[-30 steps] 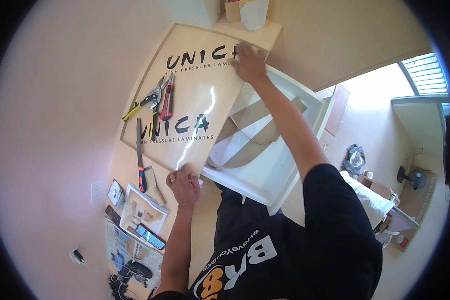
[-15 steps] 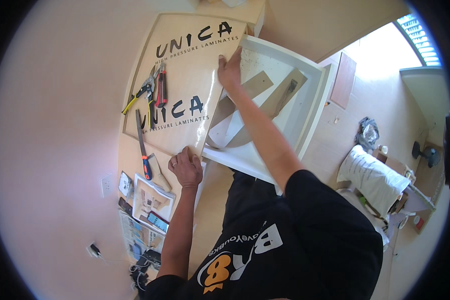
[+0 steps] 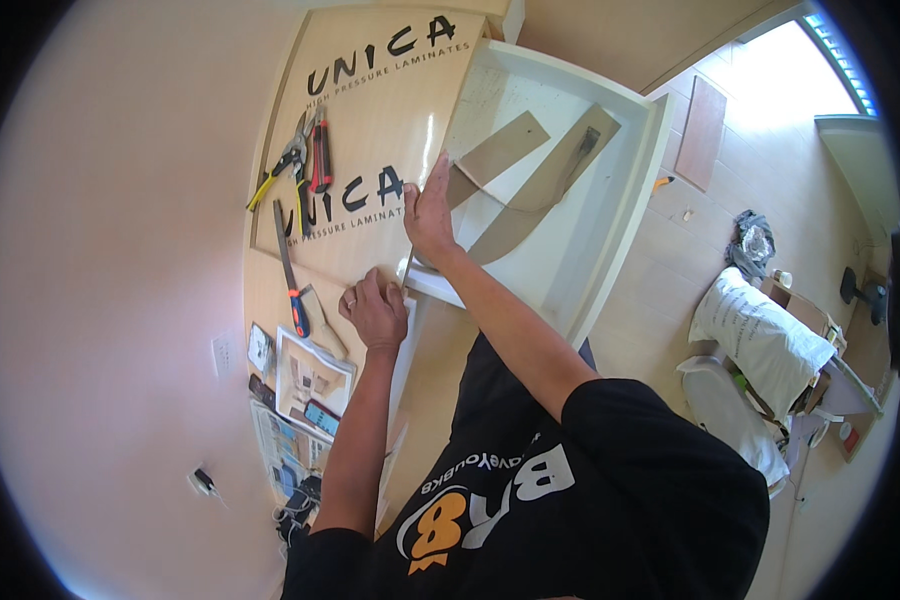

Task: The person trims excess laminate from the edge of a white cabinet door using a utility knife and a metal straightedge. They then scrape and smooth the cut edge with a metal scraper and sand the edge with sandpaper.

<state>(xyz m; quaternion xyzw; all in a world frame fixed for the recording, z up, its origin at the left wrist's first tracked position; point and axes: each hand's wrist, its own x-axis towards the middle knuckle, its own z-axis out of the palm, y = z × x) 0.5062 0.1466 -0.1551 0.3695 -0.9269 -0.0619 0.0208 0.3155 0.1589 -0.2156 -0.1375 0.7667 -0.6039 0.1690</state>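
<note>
A glossy pale laminate sheet (image 3: 370,130) with dark printed lettering lies on the cabinet top. My left hand (image 3: 375,310), a ring on one finger, rests at the sheet's lower right corner, its fingers slightly bent. My right hand (image 3: 431,218) lies along the sheet's right edge, thumb and fingers apart. On the sheet's left part are yellow-handled snips (image 3: 292,165) and a red-and-black utility knife (image 3: 320,160). A file (image 3: 288,262) with a blue-and-orange handle lies across its lower left edge.
Right of the sheet, an open white drawer (image 3: 610,245) holds brown strips (image 3: 505,150). Papers (image 3: 310,375), a phone (image 3: 321,417) and a wooden-handled tool (image 3: 327,338) lie below left. On the floor at right are a white sack (image 3: 760,320) and a grey plastic bag (image 3: 752,240).
My right hand has slid toward me down the sheet's right edge, from near its top to close by my left hand. My left hand has stayed at the corner.
</note>
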